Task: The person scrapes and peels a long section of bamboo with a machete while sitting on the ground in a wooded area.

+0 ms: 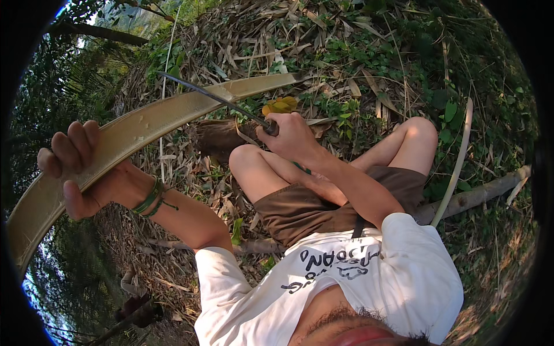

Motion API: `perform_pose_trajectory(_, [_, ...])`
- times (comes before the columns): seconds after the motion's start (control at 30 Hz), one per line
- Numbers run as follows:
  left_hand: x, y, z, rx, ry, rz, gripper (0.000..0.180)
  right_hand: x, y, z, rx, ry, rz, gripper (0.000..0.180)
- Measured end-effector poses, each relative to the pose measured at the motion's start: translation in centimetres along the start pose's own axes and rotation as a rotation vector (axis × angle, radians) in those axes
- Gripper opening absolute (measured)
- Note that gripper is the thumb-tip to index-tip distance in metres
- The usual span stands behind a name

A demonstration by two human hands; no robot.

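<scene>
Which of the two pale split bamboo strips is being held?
The wide strip, gripped by the left hand and crossed by the knife. The thin strip lies untouched by the log.

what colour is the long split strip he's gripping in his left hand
Pale yellowish tan, the long curved strip held in the left hand; the head view shows it.

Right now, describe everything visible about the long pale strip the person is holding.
The strip is a long, broad, pale tan slat that looks like split bamboo, smooth on its inner face with a few small nicks. It looks curved across the view, from the lower left edge up to a tapered tip over the dry leaves. The left hand has its grip wrapped around it near the lower end. The dark blade of a knife, held in the right hand, lies across its upper part.
</scene>
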State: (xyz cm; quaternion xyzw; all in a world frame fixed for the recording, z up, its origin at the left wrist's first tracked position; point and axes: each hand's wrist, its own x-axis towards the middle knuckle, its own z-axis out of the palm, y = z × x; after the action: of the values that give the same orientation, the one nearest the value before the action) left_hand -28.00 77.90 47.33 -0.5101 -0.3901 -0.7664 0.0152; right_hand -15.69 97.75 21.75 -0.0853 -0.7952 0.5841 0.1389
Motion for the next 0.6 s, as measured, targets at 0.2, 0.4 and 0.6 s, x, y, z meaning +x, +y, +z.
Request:
perform_pose_trajectory(0.2, [-0.6, -0.3, 2.9, -0.002, -0.004, 0.027, 0.028, 3.3, 13.9, -1.8, -0.116, 0.019, 0.585, 0.034])
perform_pose_trajectory(0.4, [-1.6, -0.2, 3.8, 0.088, 0.038, 0.061, 0.032, 1.2, 3.7, -0.7, -0.055, -0.076, 0.275, 0.03])
perform_pose_trajectory(0.6, [-0.4, -1.8, 6.1, 0.001, -0.01, 0.057, 0.031, 2.3, 20.1, -2.5, -0.12, 0.053, 0.642, 0.03])
